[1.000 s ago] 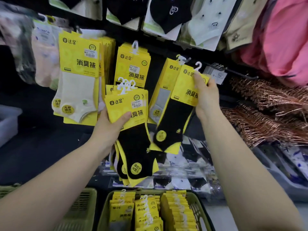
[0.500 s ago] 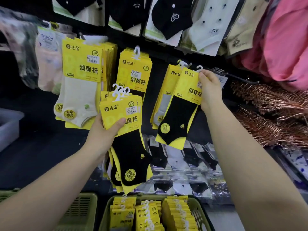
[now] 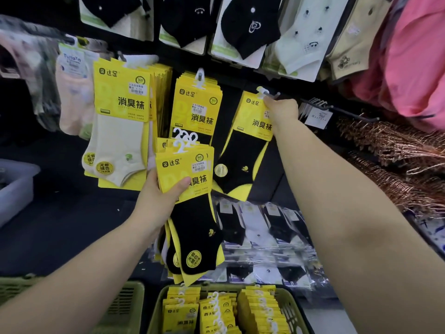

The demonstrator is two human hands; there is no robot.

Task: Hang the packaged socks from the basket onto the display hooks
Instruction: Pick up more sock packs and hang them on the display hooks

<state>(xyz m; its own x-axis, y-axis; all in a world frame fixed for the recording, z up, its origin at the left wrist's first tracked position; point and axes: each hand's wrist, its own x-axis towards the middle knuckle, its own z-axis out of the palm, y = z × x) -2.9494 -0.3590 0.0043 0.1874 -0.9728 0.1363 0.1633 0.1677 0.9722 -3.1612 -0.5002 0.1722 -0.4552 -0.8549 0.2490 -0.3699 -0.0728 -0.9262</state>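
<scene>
Step in hand: hanging one sock pack (image 3: pixel 251 131) on the display hook (image 3: pixel 274 94).

Location of goods: this pack is raised at the hook, with its white plastic hanger (image 3: pixel 261 90) at the metal peg. Whether the hanger loop is already threaded over the peg cannot be told. More packs are held as a bundle (image 3: pixel 185 174) lower and to the left. The remaining stock stands in rows in the green basket (image 3: pixel 289 300) at the bottom of view.

Right hand (image 3: pixel 283 112): pinching the upper right corner of the pack's card, just beside the hanger. The arm is stretched forward and up from the lower right. The fingers behind the card are hidden.

Left hand (image 3: pixel 157 201): gripping the bundle, thumb laid across the front card and fingers behind. The forearm rises from the lower left, and the bundle's hangers fan out above the cards.

Recommended practice (a judgement, not an observation):
- Square the hanger loop to the peg tip before pushing.
- Slide the pack back along the peg until it sits against any stock already there.
- Release only once the loop carries the weight.
- Keep the printed face forward, matching the neighbouring hung packs (image 3: pixel 197 109).
- Hold the bundle well apart from the hook so its hangers do not snag.
</scene>
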